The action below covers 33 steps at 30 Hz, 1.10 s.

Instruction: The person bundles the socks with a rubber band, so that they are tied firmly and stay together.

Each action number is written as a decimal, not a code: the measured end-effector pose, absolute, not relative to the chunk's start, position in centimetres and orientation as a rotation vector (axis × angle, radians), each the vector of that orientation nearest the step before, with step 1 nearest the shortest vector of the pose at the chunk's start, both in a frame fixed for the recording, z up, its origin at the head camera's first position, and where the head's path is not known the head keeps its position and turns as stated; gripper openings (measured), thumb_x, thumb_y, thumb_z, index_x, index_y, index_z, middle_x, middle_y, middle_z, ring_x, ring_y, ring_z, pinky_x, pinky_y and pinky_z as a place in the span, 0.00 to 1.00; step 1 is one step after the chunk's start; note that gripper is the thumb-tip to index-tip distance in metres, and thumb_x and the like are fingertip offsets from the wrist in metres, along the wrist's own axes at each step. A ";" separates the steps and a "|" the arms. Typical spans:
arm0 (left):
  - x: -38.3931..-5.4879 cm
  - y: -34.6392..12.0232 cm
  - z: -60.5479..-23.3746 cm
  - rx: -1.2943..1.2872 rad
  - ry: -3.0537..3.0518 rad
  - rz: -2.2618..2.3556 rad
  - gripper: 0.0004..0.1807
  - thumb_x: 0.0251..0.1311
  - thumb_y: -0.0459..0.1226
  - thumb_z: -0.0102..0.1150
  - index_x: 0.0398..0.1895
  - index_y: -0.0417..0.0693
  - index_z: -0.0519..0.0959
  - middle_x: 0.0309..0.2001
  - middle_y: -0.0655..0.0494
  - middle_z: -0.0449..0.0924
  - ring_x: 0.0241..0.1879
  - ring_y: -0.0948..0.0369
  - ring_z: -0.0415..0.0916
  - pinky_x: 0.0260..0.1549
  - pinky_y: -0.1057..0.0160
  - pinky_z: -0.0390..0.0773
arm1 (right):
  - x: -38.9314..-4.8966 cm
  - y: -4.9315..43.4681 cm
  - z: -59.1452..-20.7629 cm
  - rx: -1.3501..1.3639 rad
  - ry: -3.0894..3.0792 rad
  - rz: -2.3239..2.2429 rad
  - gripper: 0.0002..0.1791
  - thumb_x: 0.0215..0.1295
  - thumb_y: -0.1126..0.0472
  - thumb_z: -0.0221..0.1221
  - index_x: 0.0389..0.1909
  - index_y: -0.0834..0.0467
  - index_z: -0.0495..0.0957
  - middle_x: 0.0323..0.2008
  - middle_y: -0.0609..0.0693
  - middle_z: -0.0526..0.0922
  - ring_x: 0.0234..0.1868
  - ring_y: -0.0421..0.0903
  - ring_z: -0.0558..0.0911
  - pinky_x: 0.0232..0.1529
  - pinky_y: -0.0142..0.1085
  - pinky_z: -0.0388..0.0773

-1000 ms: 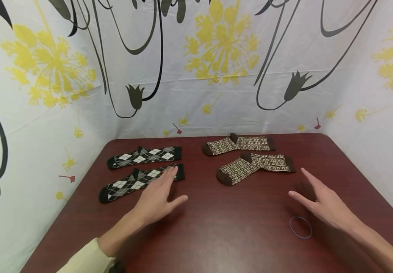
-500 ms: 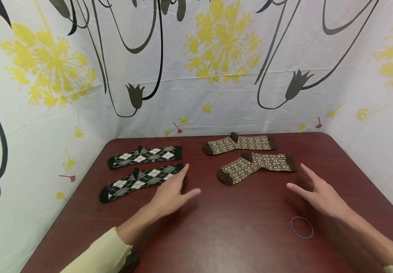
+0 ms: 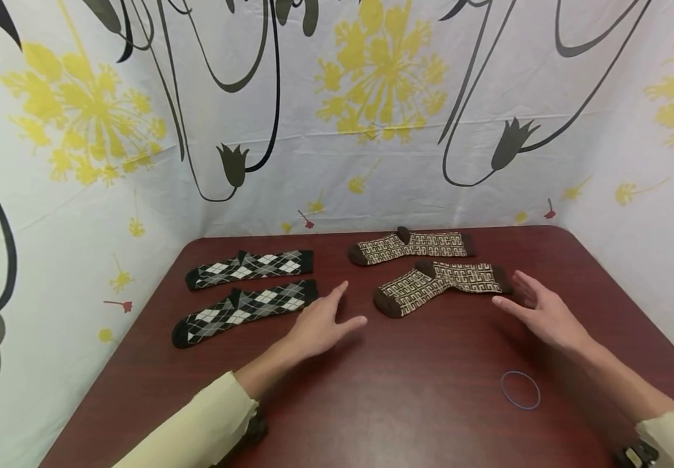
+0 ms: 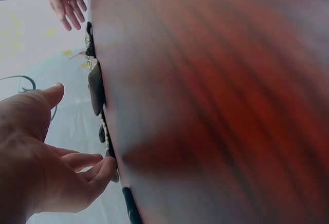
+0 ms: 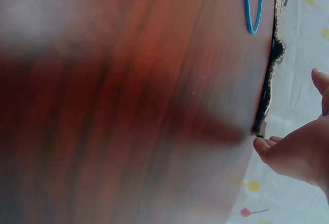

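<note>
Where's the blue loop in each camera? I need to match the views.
Head: blue loop on the table, lower right.
Left wrist: not in the picture.
Right wrist: cut by the top edge, right of centre.
Shared landmark: the right hand, visible in all three.

Four socks lie on a dark red wood-grained table [image 3: 407, 403]: at left, one black-and-white argyle knit sock [image 3: 246, 268] behind another argyle sock [image 3: 243, 314]; at right, one brown-and-cream patterned knit sock [image 3: 418, 246] behind another patterned sock [image 3: 444, 279]. A person's left hand [image 3: 317, 327] is before the gap between pairs, the right hand [image 3: 550, 318] right of them. A thin blue ring [image 3: 502, 384] (nearer the viewer than any sock) lies before the right hand. Flower-printed white cloth [image 3: 307, 162] hangs behind.
</note>
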<state>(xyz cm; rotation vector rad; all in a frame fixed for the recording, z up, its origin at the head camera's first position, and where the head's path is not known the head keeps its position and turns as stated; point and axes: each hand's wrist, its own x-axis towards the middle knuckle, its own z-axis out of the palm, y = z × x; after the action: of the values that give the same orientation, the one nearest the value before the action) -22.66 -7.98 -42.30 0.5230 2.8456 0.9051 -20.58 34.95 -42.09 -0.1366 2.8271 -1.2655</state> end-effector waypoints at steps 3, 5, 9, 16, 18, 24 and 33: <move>-23.1 -7.4 -42.4 0.545 2.825 0.935 0.47 0.71 0.59 0.65 0.85 0.50 0.59 0.77 0.47 0.69 0.73 0.45 0.70 0.69 0.41 0.70 | -21.2 35.3 -42.2 -0.086 2.787 -1.317 0.54 0.81 0.42 0.57 0.85 0.66 0.35 0.81 0.74 0.48 0.77 0.77 0.55 0.68 0.70 0.60; -23.4 -7.0 -42.4 0.558 2.814 0.956 0.46 0.71 0.58 0.65 0.84 0.49 0.60 0.75 0.46 0.71 0.72 0.46 0.71 0.69 0.42 0.70 | -21.7 35.6 -42.2 -0.050 2.759 -1.351 0.54 0.81 0.41 0.57 0.85 0.64 0.34 0.81 0.73 0.47 0.79 0.75 0.53 0.70 0.69 0.59; -24.2 -6.2 -42.6 0.564 2.794 0.985 0.45 0.71 0.56 0.66 0.83 0.47 0.62 0.74 0.47 0.74 0.71 0.48 0.73 0.69 0.42 0.69 | -22.7 36.2 -42.4 0.006 2.707 -1.415 0.53 0.81 0.41 0.56 0.85 0.63 0.34 0.82 0.71 0.45 0.80 0.72 0.49 0.72 0.69 0.55; -25.1 -4.7 -43.0 0.582 2.795 0.976 0.43 0.71 0.55 0.66 0.82 0.46 0.64 0.74 0.51 0.74 0.69 0.51 0.74 0.69 0.45 0.70 | -24.1 36.4 -42.5 0.014 2.723 -1.399 0.52 0.82 0.39 0.54 0.85 0.67 0.38 0.81 0.73 0.49 0.80 0.74 0.50 0.71 0.70 0.57; -25.1 -4.3 -43.0 0.580 2.797 0.965 0.43 0.72 0.55 0.66 0.82 0.46 0.64 0.74 0.51 0.74 0.69 0.51 0.74 0.69 0.46 0.70 | -24.4 36.4 -42.6 0.007 2.739 -1.390 0.50 0.83 0.40 0.53 0.84 0.67 0.41 0.80 0.74 0.51 0.79 0.75 0.51 0.70 0.69 0.59; -25.4 -3.6 -43.1 0.562 2.835 0.925 0.40 0.72 0.53 0.66 0.80 0.46 0.67 0.72 0.54 0.76 0.69 0.53 0.74 0.69 0.48 0.70 | -25.6 36.3 -42.8 0.052 2.747 -1.392 0.43 0.85 0.44 0.50 0.83 0.69 0.47 0.79 0.74 0.55 0.78 0.76 0.54 0.68 0.68 0.63; -25.8 -2.5 -43.1 0.561 2.897 0.814 0.36 0.73 0.52 0.66 0.79 0.51 0.71 0.71 0.58 0.77 0.70 0.52 0.73 0.67 0.50 0.72 | -26.9 36.2 -42.9 0.133 2.808 -1.367 0.36 0.85 0.49 0.51 0.80 0.71 0.58 0.76 0.75 0.61 0.77 0.76 0.57 0.69 0.68 0.64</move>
<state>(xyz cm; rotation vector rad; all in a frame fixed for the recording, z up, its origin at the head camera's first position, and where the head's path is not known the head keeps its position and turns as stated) -25.85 -2.51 -43.12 0.5608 2.8974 0.8145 -26.95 36.23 -42.90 0.1334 2.8077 -1.3665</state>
